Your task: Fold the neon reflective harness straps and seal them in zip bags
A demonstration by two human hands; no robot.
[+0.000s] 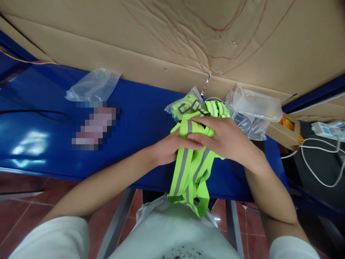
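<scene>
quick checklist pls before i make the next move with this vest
1. Left grip on the vest: ok, closed on the bunched upper part.
2. Right grip on the vest: ok, fingers wrapped over the top of the bundle.
3. Vest fully on the table: not ok, its lower end hangs over the near edge.
4. Straps flat and untwisted: cannot tell, both grips cover the fold.
5. Empty bag free: ok, it lies on the table at the left, apart from both grips.
6. Bagged vest clear of the held one: cannot tell, they overlap in view.
</scene>
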